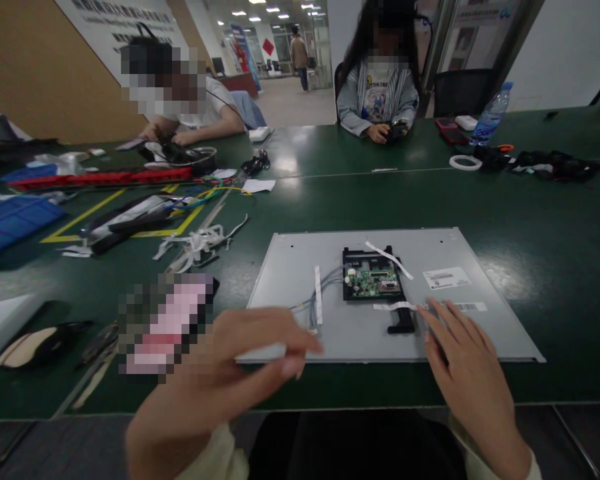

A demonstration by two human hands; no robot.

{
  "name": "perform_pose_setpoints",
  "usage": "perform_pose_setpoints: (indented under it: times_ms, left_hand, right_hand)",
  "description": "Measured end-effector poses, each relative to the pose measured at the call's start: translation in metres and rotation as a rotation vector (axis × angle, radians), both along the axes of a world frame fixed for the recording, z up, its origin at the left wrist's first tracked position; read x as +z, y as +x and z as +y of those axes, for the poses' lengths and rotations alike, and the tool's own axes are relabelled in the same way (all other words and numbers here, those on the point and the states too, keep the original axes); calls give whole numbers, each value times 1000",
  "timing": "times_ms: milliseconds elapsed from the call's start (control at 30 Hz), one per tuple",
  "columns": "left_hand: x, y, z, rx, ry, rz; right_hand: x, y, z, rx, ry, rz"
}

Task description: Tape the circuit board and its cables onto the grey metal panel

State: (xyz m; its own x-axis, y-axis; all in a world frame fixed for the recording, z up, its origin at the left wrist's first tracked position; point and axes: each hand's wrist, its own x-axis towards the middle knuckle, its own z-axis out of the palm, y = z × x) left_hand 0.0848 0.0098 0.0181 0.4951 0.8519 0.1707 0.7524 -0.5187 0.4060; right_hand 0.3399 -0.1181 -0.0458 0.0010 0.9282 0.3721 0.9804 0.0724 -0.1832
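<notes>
A grey metal display panel lies flat on the table in front of me. At its middle sits a black plastic bracket framing a green circuit board. Grey cables run left from the board beneath a white tape strip. Another strip crosses the bracket's top, and a lower strip crosses its leg. My left hand hovers by the panel's lower left edge, fingers loosely bent, nothing visible in it. My right hand is spread over the lower right, fingertips near the lower strip's end.
Left of the panel lie a phone, crumpled white strips and a computer mouse. Blue trays stand farther left. Across the table sit two people. A water bottle and a white tape roll are at the far right.
</notes>
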Motion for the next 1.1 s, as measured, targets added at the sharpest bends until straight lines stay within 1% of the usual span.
perform_pose_setpoints:
  times_ms: [67,167,267,333,400,467,600,700,767,933,1000,1100]
  left_hand:
    - [5,5,22,4,-12,-4]
    - [9,15,62,-3,-11,-11]
    - [4,15,93,-30,-11,13]
    - [-3,9,103,-43,10,33]
    - [-8,-1,106,-58,0,31]
    - [-10,-11,105,-99,-62,11]
    - [-6,-22,102,-217,-200,-12]
    - [-2,-25,102,-266,-238,-16]
    - [-3,-25,104,-274,-239,-21]
    - [-9,-26,106,-234,-221,-44]
    - [-10,-26,107,-235,-223,-59]
    - [-12,-26,108,-241,-236,-91]
  right_hand:
    - [-1,0,0,1,6,1]
    - [-2,1,1,-1,20,3]
    - [-3,1,1,-6,16,2]
    - [-3,1,1,-10,10,6]
    - [-3,0,1,-11,8,15]
    - [-2,0,0,-8,11,25]
    - [-1,-1,0,-7,5,32]
    - [-1,0,0,-5,-4,31]
    - [-2,0,1,0,-7,30]
    - [-4,5,-3,26,-29,78]
    - [2,13,-3,72,-69,131]
    - [23,35,11,121,-131,220]
